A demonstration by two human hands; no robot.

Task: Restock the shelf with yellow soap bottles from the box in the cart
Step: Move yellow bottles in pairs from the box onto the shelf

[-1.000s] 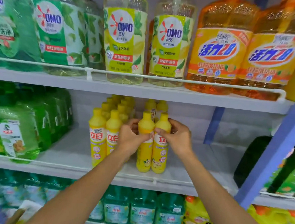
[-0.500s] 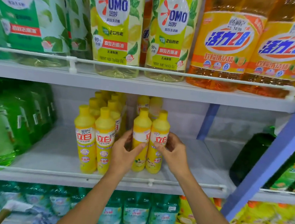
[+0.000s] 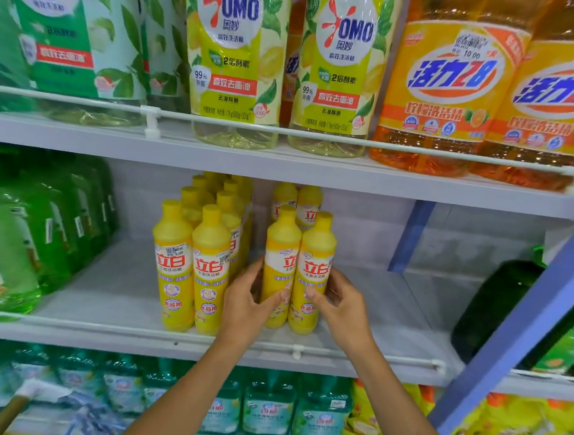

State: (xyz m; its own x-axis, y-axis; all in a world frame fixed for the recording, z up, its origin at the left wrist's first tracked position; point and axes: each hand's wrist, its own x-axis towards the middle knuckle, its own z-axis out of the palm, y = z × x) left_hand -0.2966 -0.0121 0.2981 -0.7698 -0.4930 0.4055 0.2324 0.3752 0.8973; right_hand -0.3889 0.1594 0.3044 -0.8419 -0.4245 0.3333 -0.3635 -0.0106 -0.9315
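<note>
— Bottles first: where do they stand against the hands?
— Two yellow soap bottles [image 3: 297,269] stand upright, touching side by side on the middle shelf [image 3: 111,292], long axes vertical. The left hand [image 3: 248,303] cups the left one's side, the right hand [image 3: 339,302] the right one's, thumbs across the fronts; both grip loosely, directly ahead.
— Which hand is nearer?
— About equal, I'd judge.
— Anything hidden?
— Cart and box are out of view. Rear rows [image 3: 219,191] of bottles are mostly covered, and the fingers behind the pair cannot be seen.
</note>
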